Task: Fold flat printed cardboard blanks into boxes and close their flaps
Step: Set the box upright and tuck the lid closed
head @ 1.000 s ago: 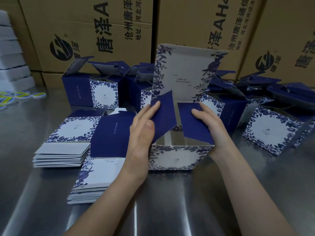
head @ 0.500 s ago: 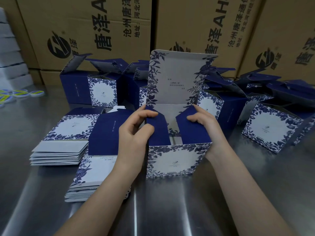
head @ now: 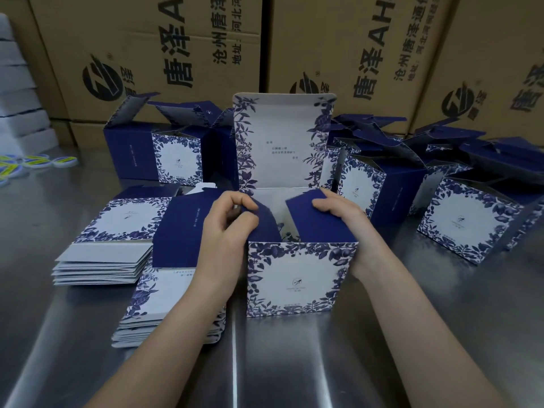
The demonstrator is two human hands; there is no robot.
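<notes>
A blue-and-white floral box (head: 297, 278) stands upright on the steel table in front of me, its tall lid flap (head: 282, 142) raised at the back. My left hand (head: 226, 231) pinches the left navy side flap (head: 265, 225) and bends it inward. My right hand (head: 341, 219) curls over the right navy side flap (head: 312, 219) and holds it down over the opening. Two stacks of flat blanks lie to the left, the nearer stack (head: 159, 307) beside my left forearm, the other stack (head: 109, 245) further left.
Several folded boxes with open flaps stand behind (head: 164, 151) and to the right (head: 471, 219). Large brown shipping cartons (head: 182, 54) wall off the back. White foam pieces (head: 20, 92) and round yellow-green stickers (head: 38, 161) sit at the far left. Bare steel table (head: 294, 363) lies near me.
The box has been set more upright and nearer to me. Both side flaps have swung from raised to folded down toward the opening, with my fingers curling over them.
</notes>
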